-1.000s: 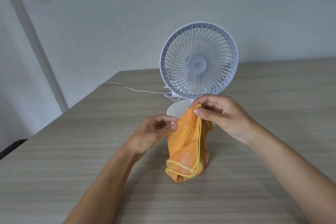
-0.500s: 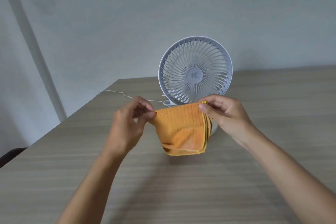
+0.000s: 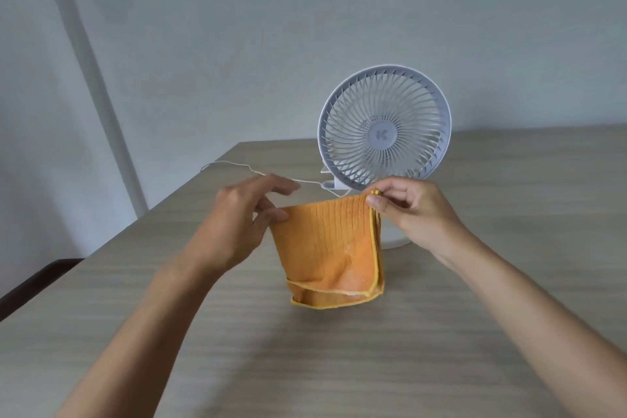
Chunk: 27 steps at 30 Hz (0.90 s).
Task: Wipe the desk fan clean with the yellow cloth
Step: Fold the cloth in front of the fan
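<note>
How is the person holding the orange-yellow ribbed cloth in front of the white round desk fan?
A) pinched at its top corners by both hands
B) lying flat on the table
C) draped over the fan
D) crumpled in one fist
A: the left hand and right hand each pinch a top corner of the orange-yellow ribbed cloth, which hangs before the white round desk fan.

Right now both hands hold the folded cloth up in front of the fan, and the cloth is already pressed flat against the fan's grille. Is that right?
Not quite. The head view shows the cloth hanging in the air in front of the fan, below the grille and not touching it. The rest holds: the left hand and the right hand pinch its top corners, and it is folded.
</note>
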Available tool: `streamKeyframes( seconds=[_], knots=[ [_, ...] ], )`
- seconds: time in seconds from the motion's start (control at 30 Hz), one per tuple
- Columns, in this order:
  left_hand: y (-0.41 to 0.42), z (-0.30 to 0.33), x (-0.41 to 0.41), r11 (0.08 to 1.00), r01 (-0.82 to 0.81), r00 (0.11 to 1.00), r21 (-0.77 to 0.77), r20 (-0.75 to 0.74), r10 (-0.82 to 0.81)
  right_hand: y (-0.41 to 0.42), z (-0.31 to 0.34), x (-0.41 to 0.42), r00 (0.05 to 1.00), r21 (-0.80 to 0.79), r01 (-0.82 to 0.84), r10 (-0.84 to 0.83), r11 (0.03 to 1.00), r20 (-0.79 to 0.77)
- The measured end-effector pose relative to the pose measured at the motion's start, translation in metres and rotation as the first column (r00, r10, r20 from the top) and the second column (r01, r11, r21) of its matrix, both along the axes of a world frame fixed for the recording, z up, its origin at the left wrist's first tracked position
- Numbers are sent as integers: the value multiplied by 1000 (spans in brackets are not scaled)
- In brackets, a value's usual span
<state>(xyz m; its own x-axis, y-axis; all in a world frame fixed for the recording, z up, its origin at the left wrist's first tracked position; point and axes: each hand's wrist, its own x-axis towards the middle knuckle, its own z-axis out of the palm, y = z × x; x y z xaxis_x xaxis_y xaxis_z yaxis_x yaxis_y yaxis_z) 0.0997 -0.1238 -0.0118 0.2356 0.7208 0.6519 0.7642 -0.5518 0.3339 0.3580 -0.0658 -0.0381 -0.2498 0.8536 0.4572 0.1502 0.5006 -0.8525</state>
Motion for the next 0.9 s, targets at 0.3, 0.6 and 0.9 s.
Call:
streamKeyframes(
  seconds=[0.3, 0.6, 0.9],
  knots=[
    [-40, 30, -29, 979, 100, 987, -179, 139, -76, -15, 18, -20, 931, -149, -329, 293, 933, -217],
    [-44, 34, -47, 986, -36, 998, -162, -50, 28, -13, 20, -48, 977, 131, -83, 55, 988, 206],
    [-48, 31, -59, 969, 28, 997, -244, 78, -9, -15, 14, -50, 961, -100, -274, 277, 957, 21]
  ],
)
